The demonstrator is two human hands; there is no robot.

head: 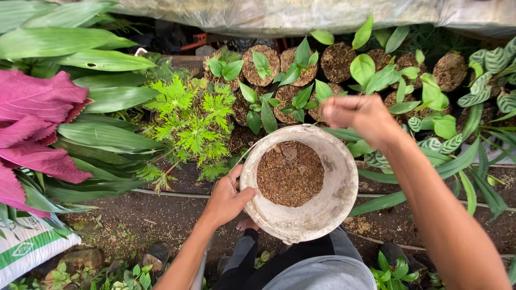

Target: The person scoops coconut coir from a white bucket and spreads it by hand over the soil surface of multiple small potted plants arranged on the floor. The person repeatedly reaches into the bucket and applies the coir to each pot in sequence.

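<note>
My left hand (226, 200) grips bucket (300, 182) rim at 9 o'clock; right hand (361, 114) fingers pinched together over 1 o'clock edge, contents unclear; seedlings (301, 75) crowd 12.

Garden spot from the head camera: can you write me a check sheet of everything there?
Surface: dark bare soil with thin hoses lying across it.
Job's things: white bucket, partly filled with brown fibrous mix.
Clutter: white-and-green sack; stones.
Grips: left hand holds the bucket rim; right hand pinched above the bucket, contents too small to tell.
Cables: nothing seen.
Surroundings: rows of potted seedlings, ferny green plant, magenta leaves, striped-leaf plants, plastic sheet.
</note>
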